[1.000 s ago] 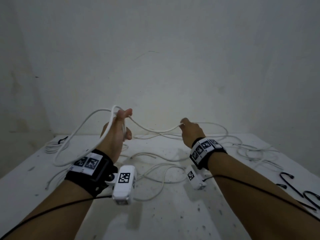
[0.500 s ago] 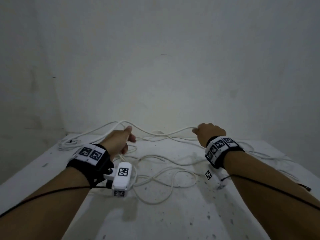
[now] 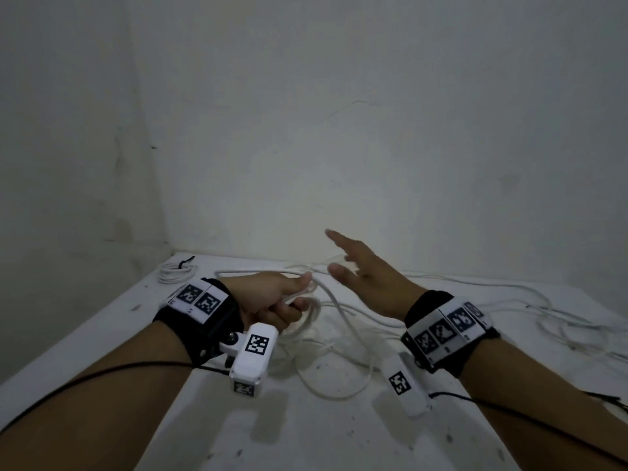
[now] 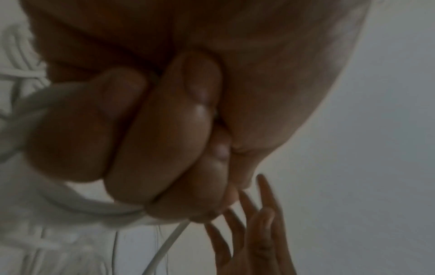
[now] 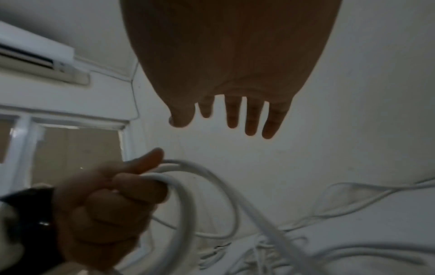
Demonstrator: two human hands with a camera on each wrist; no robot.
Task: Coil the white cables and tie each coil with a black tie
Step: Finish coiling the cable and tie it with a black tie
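Observation:
My left hand (image 3: pixel 275 300) grips a few loops of the white cable (image 3: pixel 314 311) in its fist, thumb pressed on top. The right wrist view shows the same fist (image 5: pixel 110 201) with the loops (image 5: pixel 186 201) hanging below it. From the fist the cable (image 3: pixel 343 321) trails down onto the white table (image 3: pixel 306 430). My right hand (image 3: pixel 360 266) hovers just right of the left, fingers straight and spread, holding nothing; its fingers (image 5: pixel 252 117) point at the wall. A finished coil with a black tie (image 3: pixel 176 270) lies at the far left corner.
More loose white cable (image 3: pixel 509 300) sprawls across the right and back of the table. Walls close in behind (image 3: pixel 339 147) and on the left. An air conditioner (image 5: pixel 35 54) and a window (image 5: pixel 70 148) show in the right wrist view.
My right hand has let go of the cable, opened and moved in beside the left. The left hand has closed round another loop. The camera has tilted up.

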